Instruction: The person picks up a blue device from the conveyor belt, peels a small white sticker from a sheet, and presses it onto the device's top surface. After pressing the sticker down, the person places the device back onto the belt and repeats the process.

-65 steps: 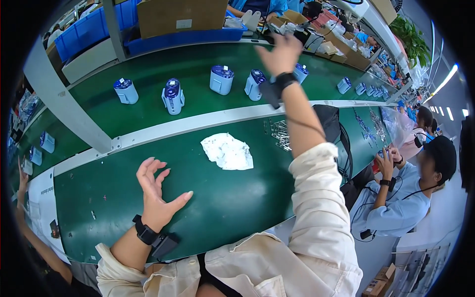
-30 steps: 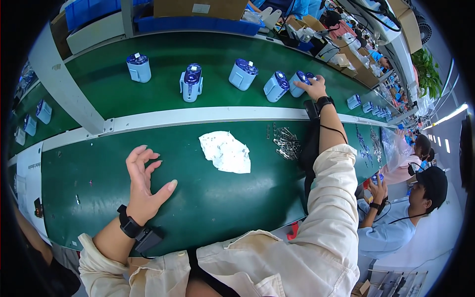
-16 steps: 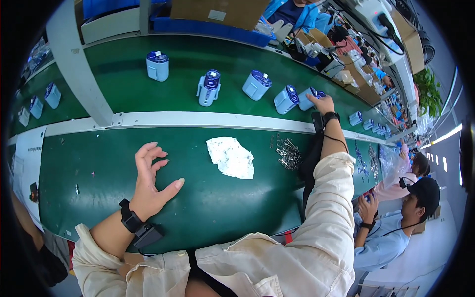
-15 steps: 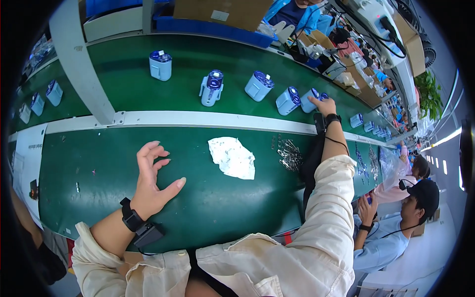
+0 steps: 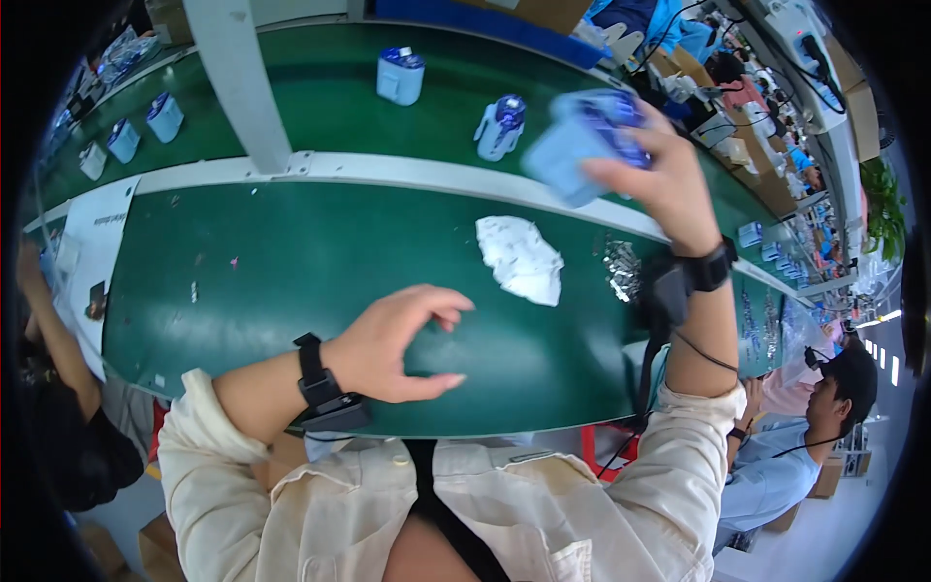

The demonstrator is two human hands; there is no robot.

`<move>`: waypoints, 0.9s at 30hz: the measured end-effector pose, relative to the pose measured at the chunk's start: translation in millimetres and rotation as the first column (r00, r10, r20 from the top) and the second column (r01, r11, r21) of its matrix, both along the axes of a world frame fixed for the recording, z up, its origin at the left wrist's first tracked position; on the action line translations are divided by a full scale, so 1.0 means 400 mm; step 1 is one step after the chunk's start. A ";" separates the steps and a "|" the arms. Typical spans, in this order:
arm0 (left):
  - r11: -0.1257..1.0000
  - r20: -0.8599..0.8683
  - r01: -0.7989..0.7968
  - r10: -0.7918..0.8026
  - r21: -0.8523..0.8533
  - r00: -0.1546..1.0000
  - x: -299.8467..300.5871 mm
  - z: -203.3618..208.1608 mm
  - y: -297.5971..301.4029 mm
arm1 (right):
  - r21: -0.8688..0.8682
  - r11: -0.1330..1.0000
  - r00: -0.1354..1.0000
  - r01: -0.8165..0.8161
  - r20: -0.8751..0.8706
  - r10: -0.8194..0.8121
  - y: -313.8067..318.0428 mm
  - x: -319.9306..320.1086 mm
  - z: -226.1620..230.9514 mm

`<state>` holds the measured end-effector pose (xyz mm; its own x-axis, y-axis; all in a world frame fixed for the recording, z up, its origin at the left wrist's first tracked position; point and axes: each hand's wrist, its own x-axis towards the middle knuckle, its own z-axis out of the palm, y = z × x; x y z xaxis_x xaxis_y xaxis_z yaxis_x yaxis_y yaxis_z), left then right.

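One pale-blue container, blurred and tilted, long axis seemingly slanting down-left, is gripped by the right hand, up and right of the left hand, which is empty, its thumb and fingers parted.

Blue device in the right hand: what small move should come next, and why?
I'd probably lower the blue device toward the left hand: the right hand holds it raised, while the left is empty and curved open over the green bench.
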<state>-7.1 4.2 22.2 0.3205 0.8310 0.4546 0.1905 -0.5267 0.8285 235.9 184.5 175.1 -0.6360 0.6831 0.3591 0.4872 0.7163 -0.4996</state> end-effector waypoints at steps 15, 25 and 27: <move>0.941 -0.321 0.203 -0.287 -0.270 0.902 0.008 0.002 -0.037 | -0.194 0.961 0.887 -0.195 0.384 0.257 -0.226 -0.512 -0.194; 0.957 -0.216 0.245 -0.274 -0.152 0.937 0.003 -0.019 -0.022 | 0.221 0.974 0.948 0.040 -0.315 0.033 0.048 -0.254 -0.180; 0.960 -0.209 0.239 -0.266 -0.145 0.941 0.007 -0.012 -0.020 | 0.550 0.689 0.878 0.472 -0.227 -0.421 0.217 -0.110 -0.239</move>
